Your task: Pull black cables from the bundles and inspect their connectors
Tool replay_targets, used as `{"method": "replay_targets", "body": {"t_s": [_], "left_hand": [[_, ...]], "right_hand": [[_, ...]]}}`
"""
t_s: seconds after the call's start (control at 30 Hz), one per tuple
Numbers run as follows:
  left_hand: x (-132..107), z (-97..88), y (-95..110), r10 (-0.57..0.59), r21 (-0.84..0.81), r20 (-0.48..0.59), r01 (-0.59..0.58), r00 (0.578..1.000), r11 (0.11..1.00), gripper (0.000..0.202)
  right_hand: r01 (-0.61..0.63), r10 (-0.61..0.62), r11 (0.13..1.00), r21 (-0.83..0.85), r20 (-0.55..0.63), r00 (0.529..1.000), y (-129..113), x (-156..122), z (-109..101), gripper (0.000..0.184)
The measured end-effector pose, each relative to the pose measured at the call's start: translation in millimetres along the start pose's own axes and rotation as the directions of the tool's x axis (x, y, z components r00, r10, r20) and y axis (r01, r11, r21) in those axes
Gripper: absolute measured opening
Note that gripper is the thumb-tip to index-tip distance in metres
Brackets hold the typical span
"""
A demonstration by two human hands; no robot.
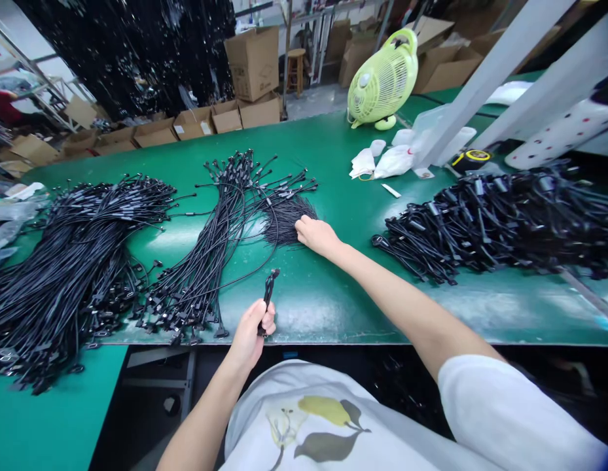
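Observation:
My left hand (252,330) is wrapped round a folded black cable (269,291), held upright just over the table's front edge. Reaching further out, my right hand (313,234) pinches at the edge of a heap of thin black wire ties (286,221); whatever is between its fingertips is hidden. Left of that heap lies a loose bunch of straight black cables (213,239) with connectors at both ends, some crossing the ties. A larger pile of similar cables (82,242) spreads at the far left.
Folded, bundled cables (485,226) are heaped on the green table (343,294) at right. A green fan (385,78), crumpled white items (394,160) and a tape measure (473,159) stand behind, near slanted grey posts (500,78). Cardboard boxes (196,123) line the far edge.

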State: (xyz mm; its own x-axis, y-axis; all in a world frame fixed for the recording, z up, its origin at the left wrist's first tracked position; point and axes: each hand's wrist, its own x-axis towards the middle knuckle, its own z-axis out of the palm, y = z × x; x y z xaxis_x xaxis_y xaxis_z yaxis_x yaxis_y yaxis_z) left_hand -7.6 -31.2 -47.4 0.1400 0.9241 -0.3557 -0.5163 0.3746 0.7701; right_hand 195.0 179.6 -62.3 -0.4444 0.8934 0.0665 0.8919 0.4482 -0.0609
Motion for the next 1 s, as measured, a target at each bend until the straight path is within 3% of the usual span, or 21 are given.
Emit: {"method": "replay_targets", "body": {"t_s": [0.27,0.4,0.63,0.8,0.9,1.0], "left_hand": [[-8,3.5,-3,-0.036,-0.059,0.005,0.036,0.999,0.998,0.038],[-15,0.2,-6,-0.039,-0.066,0.015,0.040,0.999,0.997,0.036],[-25,-5.4,-7,-0.039,-0.064,0.026,0.041,0.999,0.997,0.035],[-23,-6.5,-4,-0.049,-0.089,-0.015,0.047,0.999,0.995,0.035],[-20,-1.6,-2,-0.047,-0.095,-0.010,0.046,0.999,0.994,0.034],[-15,8.1,-3,-0.019,-0.105,0.029,0.022,0.999,0.994,0.035]], "right_hand": [[0.032,-0.032,0.999,0.018,-0.025,0.999,2,-8,3,0.028],[0.012,-0.009,0.999,0.039,-0.080,0.997,2,-11,3,0.033],[0.007,0.000,0.995,0.096,-0.078,0.997,0,-22,4,0.030],[-0.029,0.057,0.981,0.191,-0.146,0.988,1,-27,-8,0.033],[-0.026,0.082,0.955,0.297,-0.177,0.981,-10,-41,-19,0.029],[-0.009,0.083,0.886,0.464,-0.140,0.987,-42,-72,-21,0.023]]}}
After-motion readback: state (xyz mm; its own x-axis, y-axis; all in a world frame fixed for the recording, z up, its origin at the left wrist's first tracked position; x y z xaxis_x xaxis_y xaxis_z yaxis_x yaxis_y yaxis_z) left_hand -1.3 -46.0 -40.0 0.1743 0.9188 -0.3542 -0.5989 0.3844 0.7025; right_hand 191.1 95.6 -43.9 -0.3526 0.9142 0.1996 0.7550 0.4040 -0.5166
